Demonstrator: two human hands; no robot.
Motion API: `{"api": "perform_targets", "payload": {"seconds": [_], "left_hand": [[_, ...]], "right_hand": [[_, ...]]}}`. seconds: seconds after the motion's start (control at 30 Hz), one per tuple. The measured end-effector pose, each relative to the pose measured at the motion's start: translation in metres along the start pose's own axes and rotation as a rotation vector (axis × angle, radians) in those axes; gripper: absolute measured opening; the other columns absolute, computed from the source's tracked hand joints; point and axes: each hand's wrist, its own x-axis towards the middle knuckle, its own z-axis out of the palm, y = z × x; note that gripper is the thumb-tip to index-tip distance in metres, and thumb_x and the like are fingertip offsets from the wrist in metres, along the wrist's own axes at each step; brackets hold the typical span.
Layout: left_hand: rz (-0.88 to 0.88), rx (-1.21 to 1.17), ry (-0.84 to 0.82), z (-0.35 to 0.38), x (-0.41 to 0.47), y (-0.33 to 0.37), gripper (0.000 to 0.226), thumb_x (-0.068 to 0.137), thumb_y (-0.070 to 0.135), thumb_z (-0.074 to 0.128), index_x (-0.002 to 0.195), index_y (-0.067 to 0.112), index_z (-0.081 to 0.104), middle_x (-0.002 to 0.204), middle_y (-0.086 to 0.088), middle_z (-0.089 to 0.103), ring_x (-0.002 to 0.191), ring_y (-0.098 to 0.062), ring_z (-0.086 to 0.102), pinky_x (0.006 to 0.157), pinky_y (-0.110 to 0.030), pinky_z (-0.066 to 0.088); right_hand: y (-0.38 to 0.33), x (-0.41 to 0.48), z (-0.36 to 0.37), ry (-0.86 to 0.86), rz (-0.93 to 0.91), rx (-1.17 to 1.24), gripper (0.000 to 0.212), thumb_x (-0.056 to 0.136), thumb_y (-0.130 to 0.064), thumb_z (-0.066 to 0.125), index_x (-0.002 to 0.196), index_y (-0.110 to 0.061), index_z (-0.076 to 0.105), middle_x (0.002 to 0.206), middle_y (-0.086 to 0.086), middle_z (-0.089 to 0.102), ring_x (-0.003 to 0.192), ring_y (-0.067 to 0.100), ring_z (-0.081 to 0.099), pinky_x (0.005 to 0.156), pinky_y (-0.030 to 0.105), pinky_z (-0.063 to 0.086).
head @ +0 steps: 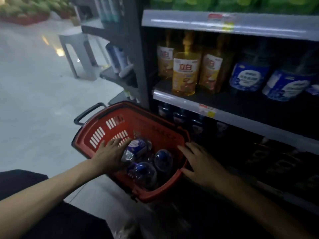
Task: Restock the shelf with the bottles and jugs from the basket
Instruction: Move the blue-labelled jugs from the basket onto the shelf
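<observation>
We lay our left hand (110, 153), fingers (119, 141) straight, on a bottle (138, 147) inside the red basket (103, 128) beside the shelf (224, 116). Our right hand (202, 163) is at the basket's rim, fingers spread and released.

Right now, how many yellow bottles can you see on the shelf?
3. The front yellow bottle stands near the edge of the shelf, the left one sits further back, and the right one is beside the front one. More may be hidden behind them.
</observation>
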Motion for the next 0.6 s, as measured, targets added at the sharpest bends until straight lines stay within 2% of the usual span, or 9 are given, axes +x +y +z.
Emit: {"api": "perform_targets", "payload": {"seconds": [0.07, 0.13, 0.2, 0.3, 0.43, 0.5, 0.6], "left_hand": [[-0.018, -0.036, 0.013, 0.015, -0.001, -0.014, 0.100, 0.081, 0.082, 0.033, 0.165, 0.032, 0.009, 0.162, -0.009, 0.037, 0.146, -0.030, 0.039, 0.116, -0.047, 0.033], [-0.023, -0.096, 0.080, 0.035, -0.002, -0.026, 0.098, 0.077, 0.077, 0.021, 0.164, 0.033, 0.012, 0.147, -0.008, 0.054, 0.132, -0.030, 0.053, 0.107, -0.044, 0.041], [-0.023, -0.204, 0.145, 0.049, -0.002, -0.036, 0.090, 0.083, 0.069, 0.025, 0.164, 0.031, 0.018, 0.132, -0.007, 0.063, 0.119, -0.031, 0.061, 0.099, -0.041, 0.044], [0.031, -0.285, 0.223, 0.054, 0.004, -0.051, 0.080, 0.088, 0.062, 0.038, 0.161, 0.029, 0.030, 0.128, -0.005, 0.066, 0.111, -0.030, 0.065, 0.092, -0.040, 0.048], [0.054, -0.295, 0.264, 0.063, 0.006, -0.068, 0.072, 0.093, 0.062, 0.034, 0.157, 0.030, 0.037, 0.130, -0.004, 0.067, 0.115, -0.028, 0.063, 0.100, -0.041, 0.046], [0.046, -0.268, 0.266, 0.068, 0.006, -0.071, 0.071, 0.094, 0.064, 0.033, 0.158, 0.033, 0.035, 0.132, -0.004, 0.065, 0.119, -0.027, 0.061, 0.106, -0.043, 0.042], [0.009, -0.278, 0.268, 0.069, 0.010, -0.076, 0.074, 0.094, 0.067, 0.030, 0.160, 0.035, 0.030, 0.140, -0.005, 0.060, 0.130, -0.026, 0.055, 0.117, -0.047, 0.033]], "right_hand": [[-0.019, 0.013, 0.015, -0.003, -0.074, -0.020, 0.079, 0.095, -0.048, 0.060, 0.160, -0.026, 0.022, 0.165, 0.006, 0.024, 0.153, 0.025, 0.020, 0.124, 0.033, 0.018], [-0.036, 0.030, 0.028, -0.009, -0.140, -0.035, 0.075, 0.094, -0.043, 0.064, 0.158, -0.021, 0.031, 0.159, 0.005, 0.034, 0.147, 0.024, 0.031, 0.121, 0.029, 0.020], [-0.052, 0.054, 0.042, -0.027, -0.181, -0.049, 0.072, 0.093, -0.042, 0.064, 0.155, -0.019, 0.036, 0.155, 0.006, 0.039, 0.144, 0.024, 0.036, 0.122, 0.033, 0.026], [-0.075, 0.095, 0.057, -0.082, -0.184, -0.074, 0.072, 0.094, -0.042, 0.063, 0.156, -0.018, 0.035, 0.155, 0.009, 0.040, 0.144, 0.026, 0.036, 0.120, 0.035, 0.029], [-0.101, 0.159, 0.066, -0.150, -0.166, -0.124, 0.065, 0.093, -0.033, 0.063, 0.152, -0.018, 0.041, 0.146, 0.007, 0.049, 0.135, 0.029, 0.047, 0.112, 0.040, 0.039], [-0.107, 0.190, 0.075, -0.171, -0.161, -0.151, 0.060, 0.091, -0.023, 0.063, 0.149, -0.020, 0.046, 0.141, 0.006, 0.055, 0.127, 0.032, 0.054, 0.105, 0.042, 0.045], [-0.114, 0.227, 0.092, -0.188, -0.181, -0.230, 0.065, 0.089, -0.019, 0.066, 0.150, -0.023, 0.044, 0.142, 0.007, 0.055, 0.124, 0.034, 0.056, 0.101, 0.043, 0.049]]}}
